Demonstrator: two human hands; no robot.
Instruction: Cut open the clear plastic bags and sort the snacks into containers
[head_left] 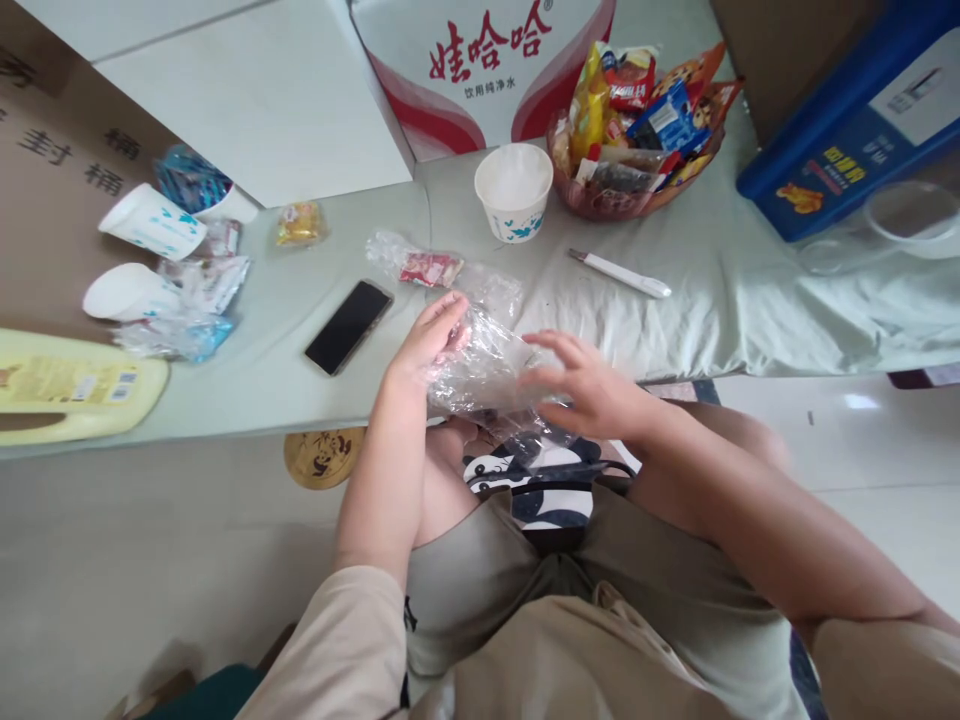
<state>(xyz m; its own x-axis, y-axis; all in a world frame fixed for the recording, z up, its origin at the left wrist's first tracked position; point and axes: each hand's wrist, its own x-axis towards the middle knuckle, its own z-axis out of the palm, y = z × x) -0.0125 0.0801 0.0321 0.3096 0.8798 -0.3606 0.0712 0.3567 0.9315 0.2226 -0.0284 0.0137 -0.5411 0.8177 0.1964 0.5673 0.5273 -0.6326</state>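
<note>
Crumpled clear plastic packaging (pixel 484 365), perhaps a bag, hangs at the table's front edge above my lap. My left hand (pixel 431 340) grips its upper left part with closed fingers. On the other side my right hand (pixel 585 385) has its fingers spread; the fingertips overlap the plastic's right edge, and whether they touch it I cannot tell. Just beyond, a small red packet (pixel 431 268) lies on the cloth among more clear film (pixel 491 288). Farther back stands a white paper cup (pixel 514 195) with blue leaf prints.
A black phone (pixel 349 327) lies to the left, a white-handled knife (pixel 619 273) to the right. Behind stand a snack bowl (pixel 634 200) and a water carton (pixel 487 90). Tipped cups (pixel 154 222), wrappers (pixel 214 285) and a yellow jug (pixel 82 385) are at far left; a blue container (pixel 840 130) is at right.
</note>
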